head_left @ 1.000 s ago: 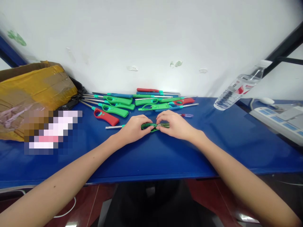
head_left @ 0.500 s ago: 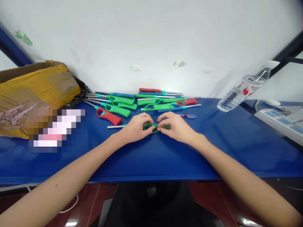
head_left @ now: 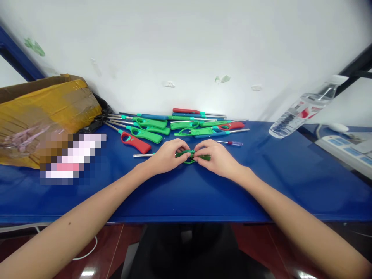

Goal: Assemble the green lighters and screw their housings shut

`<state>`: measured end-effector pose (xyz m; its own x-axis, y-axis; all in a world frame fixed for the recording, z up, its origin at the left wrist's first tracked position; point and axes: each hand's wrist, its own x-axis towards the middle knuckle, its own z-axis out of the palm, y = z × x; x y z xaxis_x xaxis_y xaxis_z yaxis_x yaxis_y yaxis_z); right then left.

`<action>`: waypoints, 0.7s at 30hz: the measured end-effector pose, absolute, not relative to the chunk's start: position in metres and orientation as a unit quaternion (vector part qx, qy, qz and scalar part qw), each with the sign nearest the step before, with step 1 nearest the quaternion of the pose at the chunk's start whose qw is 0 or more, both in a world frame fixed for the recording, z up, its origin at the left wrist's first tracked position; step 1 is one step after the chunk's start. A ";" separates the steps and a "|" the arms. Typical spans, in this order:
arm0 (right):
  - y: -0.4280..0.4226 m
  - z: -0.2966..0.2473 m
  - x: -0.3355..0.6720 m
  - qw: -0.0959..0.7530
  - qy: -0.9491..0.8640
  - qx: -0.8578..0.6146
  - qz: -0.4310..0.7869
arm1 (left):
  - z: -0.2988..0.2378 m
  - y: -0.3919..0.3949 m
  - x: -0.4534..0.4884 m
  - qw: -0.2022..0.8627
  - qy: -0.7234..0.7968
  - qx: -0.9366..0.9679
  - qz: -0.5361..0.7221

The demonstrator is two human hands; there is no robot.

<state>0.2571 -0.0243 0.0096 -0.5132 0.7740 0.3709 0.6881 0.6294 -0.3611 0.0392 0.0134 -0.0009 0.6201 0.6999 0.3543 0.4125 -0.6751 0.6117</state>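
Note:
A green lighter [head_left: 188, 161] with a long metal barrel lies low over the blue table, its barrel pointing left. My left hand [head_left: 172, 156] is closed around its front part, thumb and fingers pinching near the trigger ring. From the other side my right hand [head_left: 213, 157] grips the handle end, with thumb and fingertips pressed at the middle of the body. The two sets of fingertips nearly meet and hide much of the lighter. Just behind my right hand lies a small screwdriver [head_left: 235, 143] with a clear purple handle.
Several green, red and blue long lighters [head_left: 147, 135] lie heaped along the wall. A taped cardboard box [head_left: 52, 116] stands at the left, beside a blurred patch. To the right are a tilted water bottle [head_left: 305, 108] and a white power strip [head_left: 345, 151].
The view has shifted slightly, so everything sits a little further right. Both hands stay on the lighter, and its green parts between the fingertips look slightly turned.

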 end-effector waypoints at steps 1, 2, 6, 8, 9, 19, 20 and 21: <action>-0.024 0.009 0.257 0.256 -0.866 -0.422 0.085 | -0.001 0.013 0.039 0.248 0.325 0.864 0.295; -0.024 0.008 0.256 0.258 -0.865 -0.422 0.086 | -0.001 0.013 0.040 0.251 0.328 0.861 0.297; -0.024 0.005 0.253 0.257 -0.866 -0.421 0.084 | -0.001 0.013 0.040 0.268 0.330 0.850 0.313; -0.024 0.005 0.252 0.253 -0.870 -0.417 0.076 | -0.002 0.014 0.040 0.284 0.332 0.840 0.321; -0.024 0.006 0.251 0.250 -0.873 -0.413 0.070 | -0.002 0.015 0.041 0.294 0.336 0.834 0.325; -0.024 0.004 0.250 0.225 -0.898 -0.378 0.007 | -0.003 0.016 0.043 0.354 0.353 0.793 0.348; -0.024 0.004 0.250 0.217 -0.900 -0.379 -0.002 | -0.004 0.016 0.043 0.352 0.352 0.794 0.349; -0.024 0.004 0.249 0.207 -0.901 -0.381 -0.010 | -0.004 0.016 0.043 0.352 0.351 0.794 0.349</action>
<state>0.2494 -0.0241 0.0043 -0.6244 0.6816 0.3815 0.6901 0.7102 -0.1393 0.0427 0.0164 -0.0041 0.5089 0.8041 0.3073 0.3119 -0.5050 0.8048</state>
